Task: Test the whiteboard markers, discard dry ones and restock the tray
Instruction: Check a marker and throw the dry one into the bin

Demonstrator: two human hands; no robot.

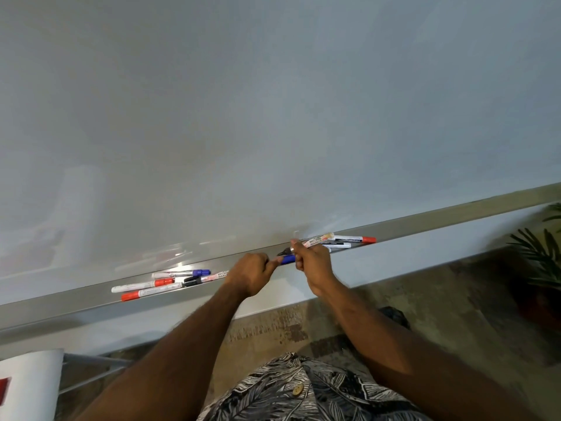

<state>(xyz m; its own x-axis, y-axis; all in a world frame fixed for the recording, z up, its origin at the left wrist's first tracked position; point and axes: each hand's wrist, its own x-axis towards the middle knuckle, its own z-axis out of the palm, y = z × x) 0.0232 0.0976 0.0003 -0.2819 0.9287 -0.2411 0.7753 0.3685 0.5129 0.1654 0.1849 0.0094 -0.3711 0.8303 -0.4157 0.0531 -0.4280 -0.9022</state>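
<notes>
Both hands meet just above the long grey metal tray [76, 305]. My right hand [312, 262] fists the white-barrelled plastic whiteboard marker [317, 239]; left hand [252, 273] pinches its blue cap [287, 259]. Light, rigid, slick. Best hold looks mid-barrel, pulling the cap straight off. Can't tell if it's seated.

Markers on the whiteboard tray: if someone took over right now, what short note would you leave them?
Hands: the right hand grips a marker; the left hand pinches its blue end.
Things: four markers lie on the tray left of the hands, and a few more lie to the right.
Done: unclear; the board shows no test stroke.
Left: test each, discard dry ones, restock.
</notes>
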